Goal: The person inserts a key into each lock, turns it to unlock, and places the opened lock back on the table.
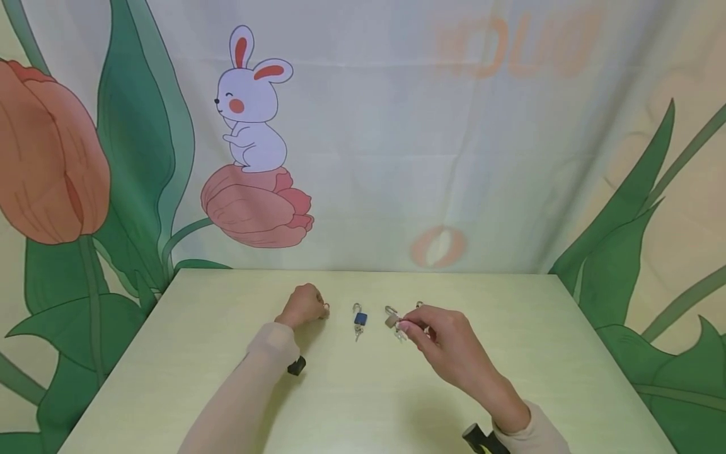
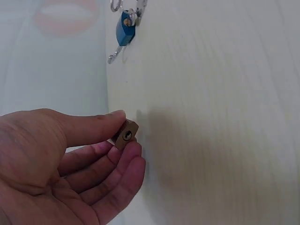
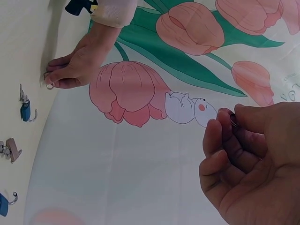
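My left hand (image 1: pixel 303 305) pinches a small brass padlock (image 2: pixel 126 134) between thumb and fingers at the far left of the row. Its keyhole faces the left wrist camera. My right hand (image 1: pixel 450 343) pinches a small dark metal ring (image 3: pixel 234 120) between thumb and forefinger; the fingers hide most of it. Between the hands lies a blue padlock (image 1: pixel 360 319) with its shackle swung out and keys at its lower end. Beside the right fingertips is another brass padlock (image 1: pixel 391 320), its shackle also out. Farther right, a second blue padlock (image 3: pixel 3 205) is mostly hidden behind the right hand in the head view.
The pale table (image 1: pixel 351 403) ends at a hanging cloth (image 1: pixel 363 157) printed with tulips and a rabbit. Black wrist mounts (image 1: pixel 297 366) sit at both cuffs, the left one close over the table.
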Tool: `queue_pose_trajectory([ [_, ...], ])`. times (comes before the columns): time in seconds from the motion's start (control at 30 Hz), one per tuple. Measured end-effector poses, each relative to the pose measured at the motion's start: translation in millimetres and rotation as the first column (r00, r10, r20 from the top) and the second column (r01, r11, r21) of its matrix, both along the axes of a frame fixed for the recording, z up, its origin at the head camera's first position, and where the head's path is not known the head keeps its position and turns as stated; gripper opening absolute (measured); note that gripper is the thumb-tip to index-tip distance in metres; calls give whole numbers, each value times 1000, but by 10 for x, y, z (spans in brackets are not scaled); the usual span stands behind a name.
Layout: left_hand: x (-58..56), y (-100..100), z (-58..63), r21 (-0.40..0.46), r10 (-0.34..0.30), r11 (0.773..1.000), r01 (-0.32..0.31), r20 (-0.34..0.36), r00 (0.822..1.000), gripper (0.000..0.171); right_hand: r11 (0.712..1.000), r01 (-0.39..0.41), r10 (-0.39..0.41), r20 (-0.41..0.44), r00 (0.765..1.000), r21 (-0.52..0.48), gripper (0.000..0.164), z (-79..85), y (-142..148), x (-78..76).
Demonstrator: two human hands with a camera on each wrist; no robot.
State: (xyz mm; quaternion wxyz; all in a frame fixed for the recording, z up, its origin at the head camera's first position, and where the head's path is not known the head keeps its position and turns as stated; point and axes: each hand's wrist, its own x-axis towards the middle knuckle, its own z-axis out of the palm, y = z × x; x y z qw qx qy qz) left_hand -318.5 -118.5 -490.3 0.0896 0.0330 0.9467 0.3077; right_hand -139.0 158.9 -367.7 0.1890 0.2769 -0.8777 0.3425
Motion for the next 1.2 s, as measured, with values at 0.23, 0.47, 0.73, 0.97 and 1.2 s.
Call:
queue_pose_trajectory([
  [0.23, 36, 57, 151, 100, -53, 993, 63, -101, 994, 11, 1000, 10, -10, 7, 1000, -14, 5, 20, 8, 8],
  [0.47, 205, 153, 420, 245, -40, 965, 97, -231, 972, 16, 1000, 12, -12, 7, 1000, -24, 6, 33, -1, 6],
  [0.73, 555, 304, 815, 445, 48, 891, 88, -285, 957, 17, 999, 33, -34, -24, 999, -38, 8, 70, -23, 21],
  [0.97, 876, 363, 1109, 620, 31, 770, 150, -272, 962, 20, 996, 40, -46, -73, 996, -81, 7, 127, -78, 37],
  [1.2, 1144, 406, 1288, 801, -1, 564, 200, -242, 970, 25, 997, -8, -4, -159, 987, -71, 5, 202, -158, 67],
])
